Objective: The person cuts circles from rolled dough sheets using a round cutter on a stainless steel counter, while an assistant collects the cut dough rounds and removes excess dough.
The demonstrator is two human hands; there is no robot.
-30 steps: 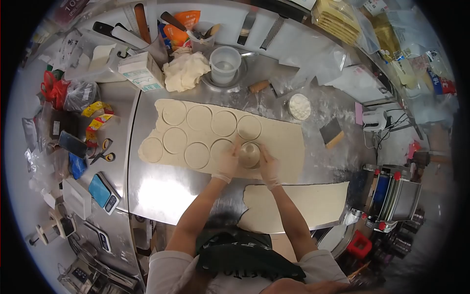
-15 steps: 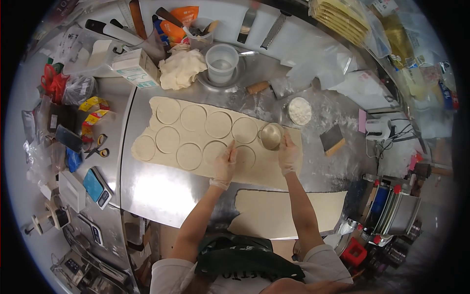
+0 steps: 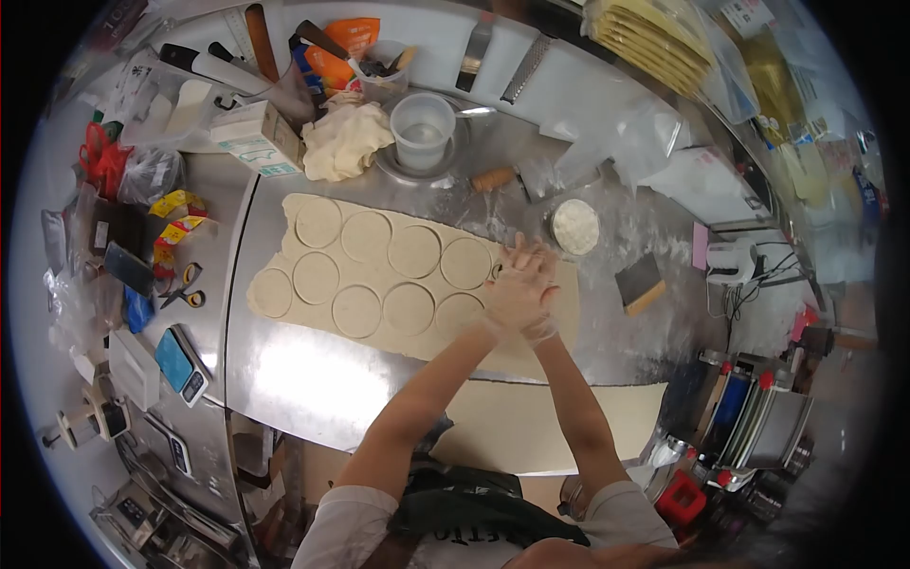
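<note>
My left hand (image 3: 509, 296) and my right hand (image 3: 540, 283), both in clear gloves, overlap palms down over the right part of a long dough sheet (image 3: 427, 341). Their fingers are stretched out and slightly blurred. Beneath them, the metal ring cutter is almost wholly hidden; a small dark edge shows at their left side. Several round outlines, in two rows, mark the dough to the left of my hands. A second dough sheet (image 3: 550, 427) lies nearer to me, under my forearms.
Behind the dough stand a clear plastic tub (image 3: 422, 133), a crumpled dough piece (image 3: 346, 142) and a bowl of white flour (image 3: 575, 227). A scraper (image 3: 642, 284) lies to the right. Scissors (image 3: 185, 287) and a blue scale (image 3: 180, 365) are at the left.
The cutter has gone from the lower row to the upper right of the outlines, leaving another ring mark. My hands, apart half a second ago, have come together on top of it.
</note>
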